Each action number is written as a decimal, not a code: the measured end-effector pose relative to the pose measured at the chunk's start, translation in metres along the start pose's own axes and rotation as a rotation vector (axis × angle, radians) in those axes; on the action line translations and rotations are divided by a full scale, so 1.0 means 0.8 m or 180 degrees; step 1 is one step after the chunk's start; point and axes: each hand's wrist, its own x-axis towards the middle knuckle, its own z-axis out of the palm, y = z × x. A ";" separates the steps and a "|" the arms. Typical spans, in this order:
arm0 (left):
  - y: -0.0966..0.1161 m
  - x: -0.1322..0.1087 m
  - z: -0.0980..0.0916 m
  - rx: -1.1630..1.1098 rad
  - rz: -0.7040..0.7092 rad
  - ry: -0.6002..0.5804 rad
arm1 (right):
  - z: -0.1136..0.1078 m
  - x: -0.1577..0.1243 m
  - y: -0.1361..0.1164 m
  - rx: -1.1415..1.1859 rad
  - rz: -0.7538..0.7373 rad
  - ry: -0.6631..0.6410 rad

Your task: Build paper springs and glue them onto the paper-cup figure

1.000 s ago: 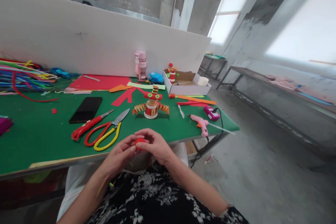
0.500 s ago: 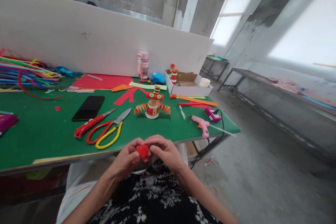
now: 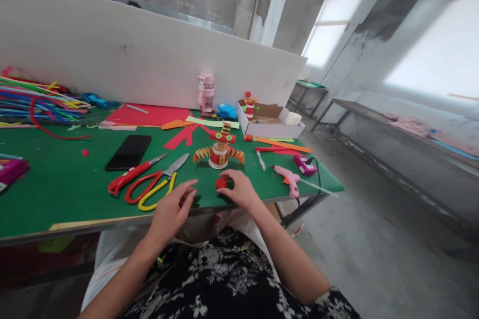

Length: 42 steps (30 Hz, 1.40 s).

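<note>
Now, lower centre, right hand (image 3: pixel 241 190) pinches the red roll (image 3: pixel 220 183), likely light, crushable, best gripped sideways; left hand (image 3: pixel 172 209) open.

We see a black top (image 3: pixel 224 279) with a dense white floral print: blossoms, leaves, small sprigs. The same print runs onto a short sleeve (image 3: pixel 331 304) that ends near the right elbow. The left arm's sleeve is out of frame. Both forearms are bare, as are the left hand (image 3: pixel 170 212) and right hand (image 3: pixel 241 190). Pale white cloth (image 3: pixel 108 254) with a faint reddish line shows beside the top. We can't tell whether it's worn.
</note>
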 end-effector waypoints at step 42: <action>-0.021 0.001 0.005 0.0231 0.0127 -0.0159 | 0.022 -0.005 0.025 -0.0297 -0.0069 0.0265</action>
